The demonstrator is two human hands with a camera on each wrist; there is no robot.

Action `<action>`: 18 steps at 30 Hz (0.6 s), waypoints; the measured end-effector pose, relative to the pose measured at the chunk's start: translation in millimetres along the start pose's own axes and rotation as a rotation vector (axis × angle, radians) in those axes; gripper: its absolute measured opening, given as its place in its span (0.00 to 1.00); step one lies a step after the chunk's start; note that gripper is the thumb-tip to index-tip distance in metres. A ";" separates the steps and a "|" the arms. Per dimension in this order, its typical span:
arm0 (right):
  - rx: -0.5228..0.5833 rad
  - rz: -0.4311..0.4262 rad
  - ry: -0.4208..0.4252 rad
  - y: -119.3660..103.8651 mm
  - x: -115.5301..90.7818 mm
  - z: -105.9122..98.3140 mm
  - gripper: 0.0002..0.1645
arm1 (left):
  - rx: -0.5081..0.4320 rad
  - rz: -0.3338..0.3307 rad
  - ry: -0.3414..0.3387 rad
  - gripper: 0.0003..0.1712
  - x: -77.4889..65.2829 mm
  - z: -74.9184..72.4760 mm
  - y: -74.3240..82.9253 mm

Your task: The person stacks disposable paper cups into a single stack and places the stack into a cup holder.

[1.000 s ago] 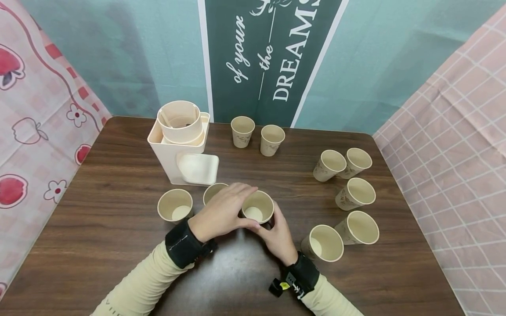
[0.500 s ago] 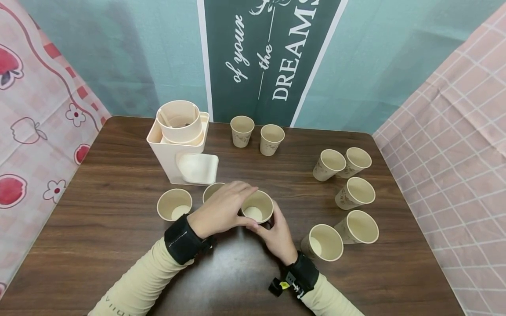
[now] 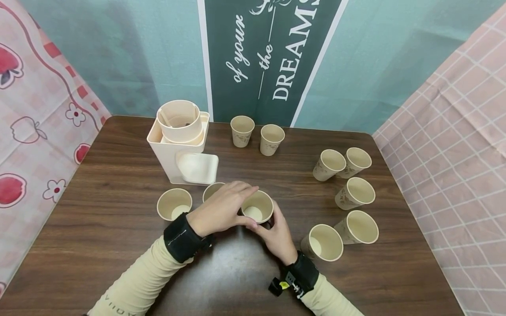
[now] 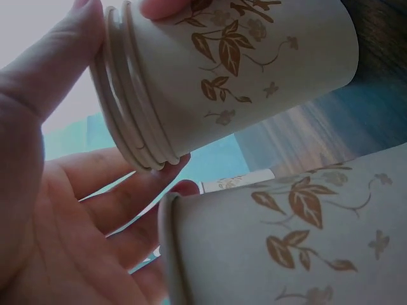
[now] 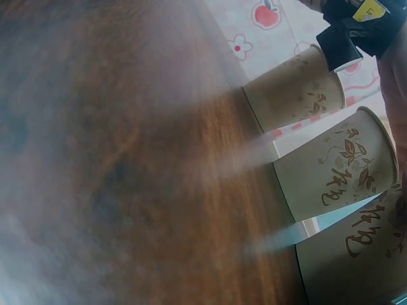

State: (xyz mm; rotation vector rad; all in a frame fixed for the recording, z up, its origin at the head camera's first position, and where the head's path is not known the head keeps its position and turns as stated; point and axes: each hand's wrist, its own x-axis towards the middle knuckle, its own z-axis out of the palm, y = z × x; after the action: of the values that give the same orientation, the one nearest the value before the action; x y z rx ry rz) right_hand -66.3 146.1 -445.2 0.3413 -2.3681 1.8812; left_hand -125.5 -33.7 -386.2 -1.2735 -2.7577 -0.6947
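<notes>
My left hand [image 3: 223, 213] reaches over a stack of beige paper cups [image 3: 258, 206], its thumb at the near rim and fingers at the far rim. My right hand [image 3: 278, 237] holds the stack's right side, its thumb by the left thumb. Several nested rims show on the stack in the left wrist view, along with brown leaf prints [image 4: 229, 54]. A paper cup [image 3: 212, 192] stands partly hidden behind the left hand. Another paper cup [image 3: 175, 204] stands to its left. In the right wrist view, upright cups [image 5: 340, 168] stand on the table beside the right hand [image 5: 394, 89].
Behind the left hand stands a cream bin-like container [image 3: 164, 160] with a round holder [image 3: 179, 134] in it. Two cups [image 3: 272, 140] stand at the back. Several more cups [image 3: 357, 193] stand on the right of the brown table [image 3: 103, 245]. Printed cloths [image 3: 166, 57] surround it.
The left hand and forearm have shifted very slightly left. Both hands keep their hold on the stack, and the cups stay where they were.
</notes>
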 end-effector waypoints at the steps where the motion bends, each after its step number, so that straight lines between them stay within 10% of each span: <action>1: 0.000 0.002 0.001 0.0 -0.1 0.2 0.45 | 0.000 0.000 -0.002 0.51 0.0 -0.2 0.0; 18: 0.000 -0.018 -0.007 0.8 0.2 -0.1 0.45 | -0.037 0.020 0.086 0.46 -7.8 -27.3 7.9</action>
State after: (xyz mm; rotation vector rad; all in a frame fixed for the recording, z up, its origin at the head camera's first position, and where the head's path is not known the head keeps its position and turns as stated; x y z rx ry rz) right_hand -66.7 146.3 -445.8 0.3689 -2.3610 1.8757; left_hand -118.9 -45.9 -360.2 -1.2455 -2.6727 -0.7830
